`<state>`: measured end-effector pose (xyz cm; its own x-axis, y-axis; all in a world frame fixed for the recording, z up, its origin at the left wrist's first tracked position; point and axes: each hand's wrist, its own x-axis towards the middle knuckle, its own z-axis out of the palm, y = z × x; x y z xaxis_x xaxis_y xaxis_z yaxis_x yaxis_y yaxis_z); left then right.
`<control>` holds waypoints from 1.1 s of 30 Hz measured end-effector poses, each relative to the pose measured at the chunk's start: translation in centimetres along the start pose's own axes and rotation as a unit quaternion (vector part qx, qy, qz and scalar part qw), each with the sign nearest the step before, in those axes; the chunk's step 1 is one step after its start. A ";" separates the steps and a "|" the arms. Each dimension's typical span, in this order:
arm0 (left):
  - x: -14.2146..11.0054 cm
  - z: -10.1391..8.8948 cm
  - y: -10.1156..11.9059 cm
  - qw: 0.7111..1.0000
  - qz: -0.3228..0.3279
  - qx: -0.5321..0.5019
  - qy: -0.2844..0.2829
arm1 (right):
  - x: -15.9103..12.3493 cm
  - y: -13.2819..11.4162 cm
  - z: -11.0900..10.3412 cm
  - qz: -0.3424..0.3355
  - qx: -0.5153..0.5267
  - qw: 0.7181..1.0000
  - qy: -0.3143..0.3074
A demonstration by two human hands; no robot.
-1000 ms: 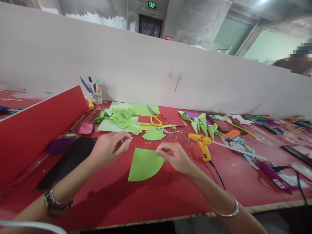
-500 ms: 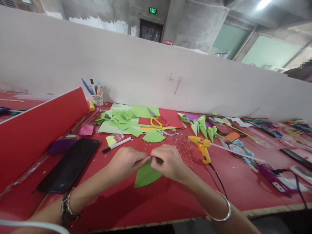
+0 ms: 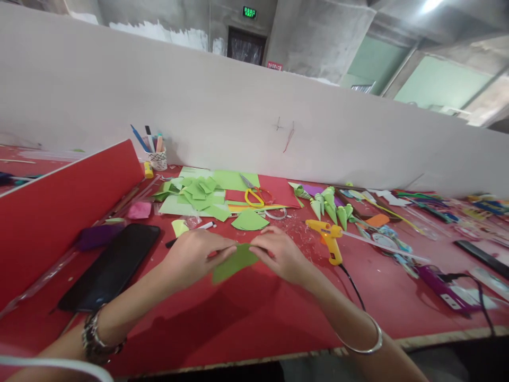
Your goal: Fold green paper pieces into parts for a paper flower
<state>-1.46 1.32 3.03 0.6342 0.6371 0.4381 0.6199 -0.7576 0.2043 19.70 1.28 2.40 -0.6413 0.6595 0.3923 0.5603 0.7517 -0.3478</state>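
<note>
A green piece of paper (image 3: 234,262) is stretched between my two hands above the red table. My left hand (image 3: 196,254) pinches its left side between thumb and fingers. On the right, my right hand (image 3: 278,253) grips the other side the same way. Just beyond lies a fan-shaped green paper piece (image 3: 249,220). A marker (image 3: 207,226) is partly hidden behind my left hand. To the right of my right hand, a yellow glue gun (image 3: 328,236) rests on its side with a glue stick in its back.
Scissors (image 3: 254,196) lie on green and red sheets near the white partition (image 3: 222,116). Rolled green paper cones (image 3: 328,204) sit behind the glue gun. At left are a black phone (image 3: 113,265), a red board (image 3: 67,207) and a pen cup (image 3: 158,159). A purple power strip (image 3: 447,292) is at right.
My hands have moved slightly apart at the fingertips. The green paper, which hung down as a fan shape, is now tilted up and spread between them.
</note>
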 end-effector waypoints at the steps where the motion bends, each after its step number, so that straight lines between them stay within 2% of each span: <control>1: 0.2 0.1 0.2 1.000 0.021 0.019 0.010 | 0.2 -0.3 0.2 -0.004 -0.007 1.000 -0.017; 4: 0.7 0.4 0.9 0.991 0.078 0.102 0.041 | 0.4 -0.7 0.8 0.003 -0.028 0.999 -0.026; 8: 0.6 0.8 1.1 0.975 0.115 0.166 0.090 | 0.2 -0.7 0.9 0.004 -0.006 0.999 -0.035; 11: 0.3 0.6 0.0 0.971 0.122 0.186 0.090 | -0.4 -0.5 0.3 0.023 0.033 0.999 -0.028; 14: 0.0 0.1 -1.7 0.975 0.082 0.194 0.069 | -1.3 0.0 -0.3 0.092 0.096 0.991 0.010; 16: 0.0 -0.1 -2.3 0.989 -0.003 0.131 0.069 | -1.8 0.5 -0.4 0.157 0.158 0.974 0.035; 18: 0.0 -0.2 -2.3 0.997 -0.078 -0.028 0.014 | -2.0 1.0 0.0 0.217 0.227 0.948 0.058; 20: 0.1 0.1 -1.7 0.970 -0.102 -0.206 -0.084 | -2.0 1.4 0.6 0.257 0.275 0.923 0.078; 22: 0.1 0.5 -1.0 0.930 -0.108 -0.320 -0.146 | -1.8 1.7 1.3 0.272 0.278 0.917 0.084; 24: 0.0 0.8 -0.7 0.909 -0.128 -0.367 -0.154 | -1.7 1.7 1.7 0.255 0.219 0.936 0.104; 27: -0.3 1.1 -0.6 0.906 -0.164 -0.363 -0.144 | -1.7 0.8 1.9 0.173 0.074 0.969 0.157; 28: -0.3 1.1 -0.5 0.909 -0.172 -0.351 -0.145 | -1.8 0.3 1.9 0.138 0.039 0.978 0.154; 30: -0.3 1.0 -0.1 0.918 -0.182 -0.324 -0.140 | -1.9 -0.7 1.9 0.084 0.003 0.991 0.106; 33: 0.0 0.9 0.7 0.923 -0.184 -0.311 -0.130 | -1.8 -1.9 2.2 0.071 0.006 0.996 0.046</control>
<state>-0.61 0.90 2.41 0.5725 0.8193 0.0299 0.4814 -0.3655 0.7967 18.69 -1.36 0.48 -0.5054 0.7570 0.4141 0.6358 0.6512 -0.4144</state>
